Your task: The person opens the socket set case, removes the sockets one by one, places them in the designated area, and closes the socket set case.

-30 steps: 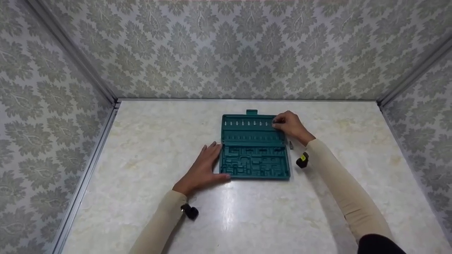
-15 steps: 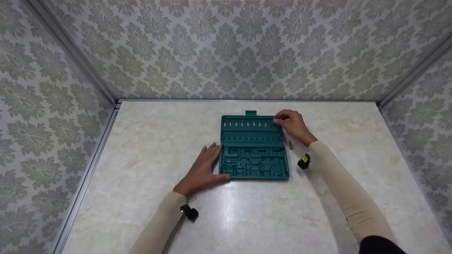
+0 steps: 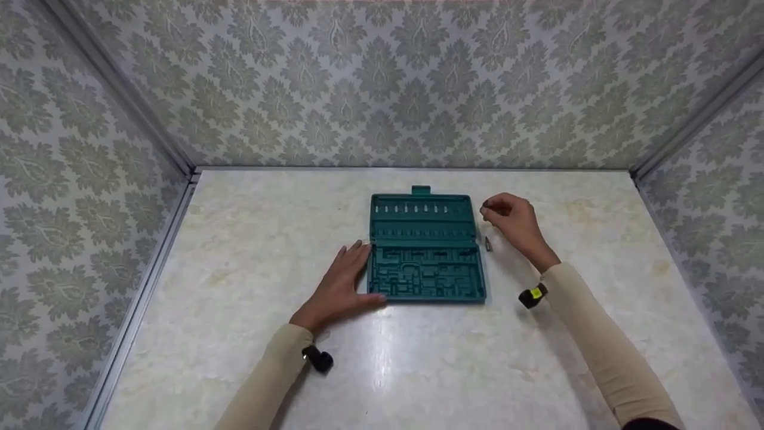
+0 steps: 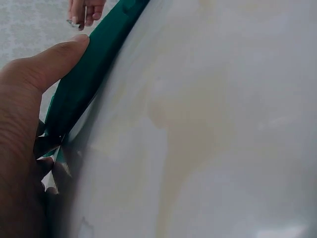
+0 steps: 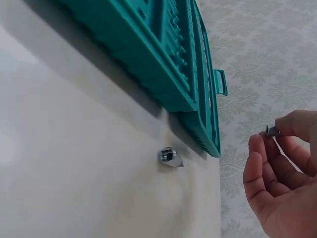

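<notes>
A green plastic tool case (image 3: 424,243) lies unfolded on the table. Against its left side and front left corner rests my left hand (image 3: 340,283), fingers fairly straight, its thumb (image 4: 67,52) on the front edge. Past the lid's right edge, my right hand (image 3: 516,224) pinches a small metal bit (image 5: 273,130) between thumb and fingertips, apart from the case. A row of several small silver bits (image 3: 416,209) sits in the lid's upper slots. On the table right of the hinge lies a short metal piece (image 5: 170,157) with a hollow end and a pointed tip.
The case's lower half (image 3: 425,275) has moulded recesses, and a latch flap (image 3: 421,190) sticks out at the lid's far edge. Patterned wall panels (image 3: 382,83) border the marbled table (image 3: 268,221) at the back and sides.
My right hand has come away from the right end of the row in the lid, moving right with the small metal bit. My left hand stays at the case's corner.
</notes>
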### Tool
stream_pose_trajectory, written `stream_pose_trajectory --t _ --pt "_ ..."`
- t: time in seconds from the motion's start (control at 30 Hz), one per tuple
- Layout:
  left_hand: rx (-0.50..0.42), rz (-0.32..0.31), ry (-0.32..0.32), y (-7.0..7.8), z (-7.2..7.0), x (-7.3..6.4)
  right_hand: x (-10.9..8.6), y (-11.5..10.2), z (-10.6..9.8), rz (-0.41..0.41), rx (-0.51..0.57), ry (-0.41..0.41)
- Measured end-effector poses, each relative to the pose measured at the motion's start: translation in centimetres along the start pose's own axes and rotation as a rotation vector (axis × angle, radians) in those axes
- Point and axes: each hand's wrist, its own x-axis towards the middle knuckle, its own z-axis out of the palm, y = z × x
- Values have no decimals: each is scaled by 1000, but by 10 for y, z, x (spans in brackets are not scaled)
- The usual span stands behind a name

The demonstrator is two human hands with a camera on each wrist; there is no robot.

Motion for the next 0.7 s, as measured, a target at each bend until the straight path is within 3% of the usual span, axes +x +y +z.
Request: stream_pose_trajectory --t 0.13,0.37,0.57,0.7 --pt "21 13 6 -1 0 0 -19 7 -1 46 41 49" --pt "23 13 -2 -1 1 1 -50 28 -3 143 16 183" --pt "13 8 0 -2 1 1 -67 40 1 227 -60 304" --pt "6 6 5 -2 1 1 -73 45 6 229 -116 372"
